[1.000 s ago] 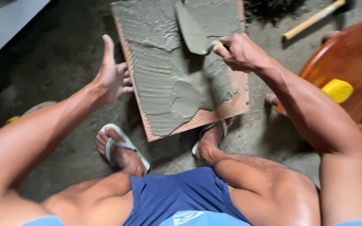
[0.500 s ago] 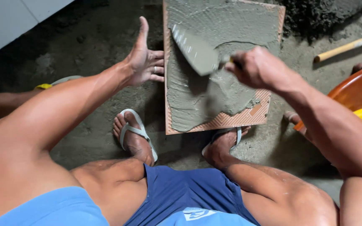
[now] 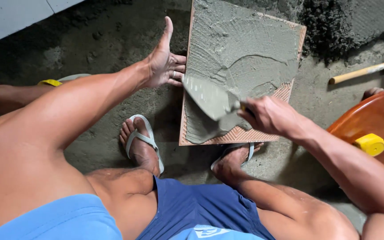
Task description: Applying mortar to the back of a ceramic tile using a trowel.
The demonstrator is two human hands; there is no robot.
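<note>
A square tile (image 3: pixel 285 91) lies back-up on the ground, coated with grey mortar (image 3: pixel 241 49); its ribbed orange back shows along the near and right edges. My right hand (image 3: pixel 270 116) grips the handle of a trowel (image 3: pixel 210 98), whose mortar-smeared blade lies over the tile's lower left part. My left hand (image 3: pixel 164 60) is open, fingers against the tile's left edge, thumb pointing away. My feet in pale flip-flops (image 3: pixel 145 140) stand just below the tile.
A wooden-handled mallet (image 3: pixel 363 71) lies at the right on the rough cement floor. A brown wooden stool (image 3: pixel 370 120) with a yellow object (image 3: pixel 370 144) on it stands at right. A pile of dark mortar (image 3: pixel 325 26) sits beyond the tile. Another person's arm (image 3: pixel 5 95) reaches in at left.
The trowel has moved from the tile's far side down toward its near left part. My left hand stays at the tile's left edge. The view has shifted.
</note>
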